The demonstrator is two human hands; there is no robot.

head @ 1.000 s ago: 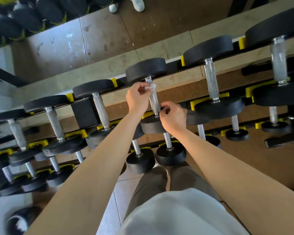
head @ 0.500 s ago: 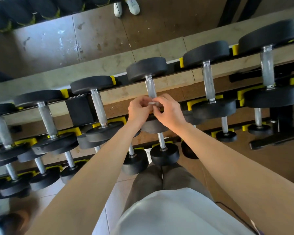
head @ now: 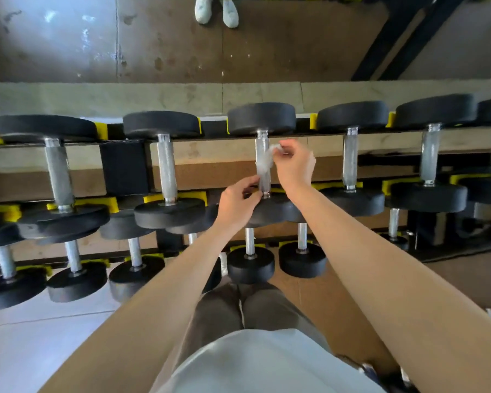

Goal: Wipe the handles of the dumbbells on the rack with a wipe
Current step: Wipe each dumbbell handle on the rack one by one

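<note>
Head: crumpled wipe point(head: 266, 162) on knurled handle point(head: 261, 144)

Wipe point(head: 265, 163) on mid dumbbell point(head: 261, 118) handle — R hand point(head: 295, 165) behind, L hand point(head: 238, 204) nearer.

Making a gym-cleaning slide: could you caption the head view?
Right hand pinches a wipe against a top-row dumbbell handle; left hand sits at its lower end.

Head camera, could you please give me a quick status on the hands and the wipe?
Right hand pinches the wipe up top; left hand pinches its lower end. Wipe round the handle of the middle dumbbell. Nothing blocking.
</note>
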